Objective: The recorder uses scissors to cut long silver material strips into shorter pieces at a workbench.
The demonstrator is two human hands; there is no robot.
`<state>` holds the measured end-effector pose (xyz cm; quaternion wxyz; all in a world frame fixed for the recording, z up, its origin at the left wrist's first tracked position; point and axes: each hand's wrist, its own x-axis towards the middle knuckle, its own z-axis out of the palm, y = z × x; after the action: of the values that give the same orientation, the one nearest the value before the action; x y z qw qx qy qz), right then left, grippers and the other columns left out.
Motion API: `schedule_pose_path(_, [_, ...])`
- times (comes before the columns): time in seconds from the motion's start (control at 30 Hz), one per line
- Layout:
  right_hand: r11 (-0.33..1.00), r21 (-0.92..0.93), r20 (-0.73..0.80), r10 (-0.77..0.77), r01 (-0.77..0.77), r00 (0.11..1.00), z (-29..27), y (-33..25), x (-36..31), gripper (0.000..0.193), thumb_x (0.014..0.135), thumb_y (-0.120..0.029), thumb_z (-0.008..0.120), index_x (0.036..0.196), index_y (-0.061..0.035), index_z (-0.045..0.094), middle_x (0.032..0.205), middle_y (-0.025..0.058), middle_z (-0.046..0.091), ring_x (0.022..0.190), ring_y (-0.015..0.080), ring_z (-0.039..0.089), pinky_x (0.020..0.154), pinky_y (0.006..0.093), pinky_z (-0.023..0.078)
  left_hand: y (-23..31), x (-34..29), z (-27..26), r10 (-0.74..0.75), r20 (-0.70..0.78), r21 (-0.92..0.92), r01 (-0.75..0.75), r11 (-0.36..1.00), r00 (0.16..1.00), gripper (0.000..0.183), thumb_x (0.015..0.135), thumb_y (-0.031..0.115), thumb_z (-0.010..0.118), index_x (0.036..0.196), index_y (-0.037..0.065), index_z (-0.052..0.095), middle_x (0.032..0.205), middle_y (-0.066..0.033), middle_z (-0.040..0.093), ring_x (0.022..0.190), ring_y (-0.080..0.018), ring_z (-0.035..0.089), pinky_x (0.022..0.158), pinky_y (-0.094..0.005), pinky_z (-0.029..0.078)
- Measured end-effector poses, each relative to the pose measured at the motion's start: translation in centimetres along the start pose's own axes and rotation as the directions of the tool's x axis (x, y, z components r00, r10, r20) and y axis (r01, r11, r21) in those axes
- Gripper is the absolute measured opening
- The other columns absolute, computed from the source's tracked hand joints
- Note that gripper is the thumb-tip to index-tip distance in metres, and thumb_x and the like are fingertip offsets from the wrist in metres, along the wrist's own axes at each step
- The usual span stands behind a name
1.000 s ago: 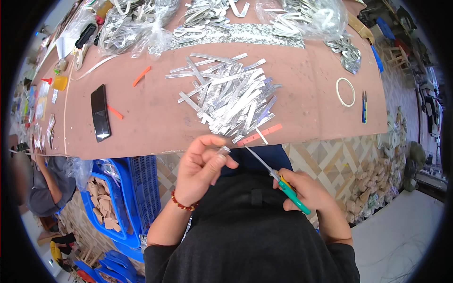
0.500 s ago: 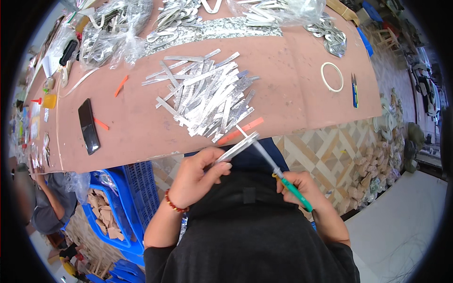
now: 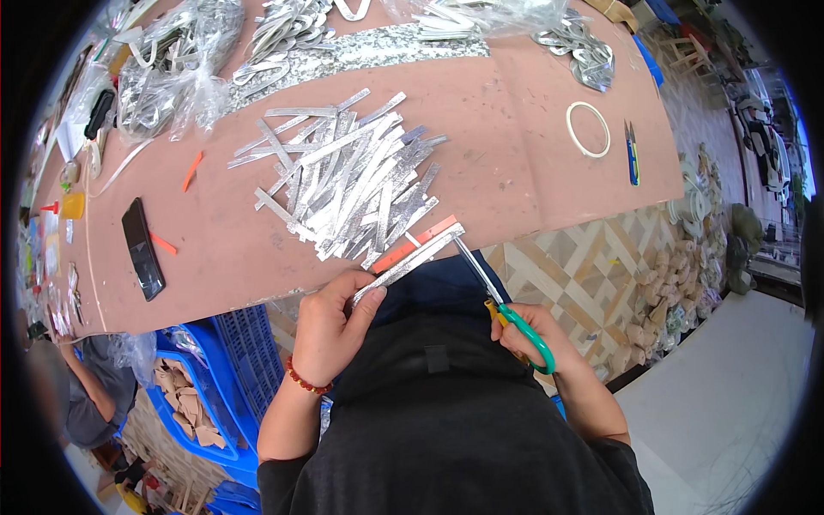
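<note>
My left hand (image 3: 329, 326), with a red bead bracelet at the wrist, pinches a glittery silver strip (image 3: 412, 264) by its lower left end. The strip slants up to the right, in front of the table's near edge. My right hand (image 3: 539, 333) grips scissors (image 3: 482, 270) with a green and a yellow handle. Their blade tips meet the strip's far right end; I cannot tell whether they touch it. Just beyond the strip lies a flat orange bar (image 3: 429, 239), partly covered. Behind it spreads a loose pile of silver strips (image 3: 352, 176).
A phone (image 3: 142, 249) lies on the table (image 3: 506, 163) to the left. Farther right are a cream ring (image 3: 570, 129) and blue-handled snips (image 3: 633, 159). Silver loops and plastic bags (image 3: 206, 86) line the back. Blue crates (image 3: 249, 352) stand below left, near another person (image 3: 96, 386).
The scissors have turned, so their green loop now shows side-on. Their blades have shifted to the strip's end. The head view has moved slightly, sliding the table leftward.
</note>
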<state>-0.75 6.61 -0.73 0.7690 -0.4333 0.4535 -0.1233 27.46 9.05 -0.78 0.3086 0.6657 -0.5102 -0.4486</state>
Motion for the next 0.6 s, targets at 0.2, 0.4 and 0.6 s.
schedule_pose_path(0.2, [0.996, 0.009, -0.019, 0.092, -0.092, 0.996, 0.0, 0.0, -0.1, 0.028, 0.088, -0.031, 0.060, 0.079, -0.0042, 0.057, 0.061, -0.0065, 0.046, 0.052, 0.0008, 0.038, 0.047, 0.0179, 0.028, 0.2, -0.3, 0.3, -0.001, -0.074, 0.086, 0.008, 0.996, 0.997, 0.010, 0.081, 0.011, 0.064, 0.087, 0.003, 0.062, 0.056, -0.0073, 0.053, 0.045, -0.0105, 0.047, 0.046, -0.0241, 0.038])
schedule_pose_path(0.4, [0.995, 0.007, -0.064, 0.097, -0.097, 0.993, -0.2, 0.7, -0.6, 0.029, 0.085, -0.035, 0.061, 0.082, -0.0060, 0.058, 0.055, -0.0069, 0.044, 0.047, 0.0006, 0.038, 0.043, 0.0178, 0.026, 0.1, -0.3, 1.3, 0.070, -0.209, 0.065, -0.057, 0.996, 0.975, 0.007, 0.079, 0.008, 0.065, 0.083, 0.004, 0.061, 0.055, -0.0068, 0.054, 0.044, -0.0118, 0.050, 0.044, -0.0248, 0.040])
schedule_pose_path(0.6, [0.995, 0.009, -0.069, 0.103, -0.102, 0.992, -0.2, 0.8, -0.4, 0.026, 0.085, -0.032, 0.061, 0.082, -0.0057, 0.058, 0.055, -0.0074, 0.043, 0.046, 0.0003, 0.036, 0.044, 0.0171, 0.026, -0.4, -0.3, 1.5, 0.107, -0.240, 0.102, -0.085, 0.991, 0.965, 0.008, 0.077, 0.008, 0.066, 0.082, 0.004, 0.061, 0.055, -0.0081, 0.054, 0.044, -0.0155, 0.052, 0.044, -0.0268, 0.041])
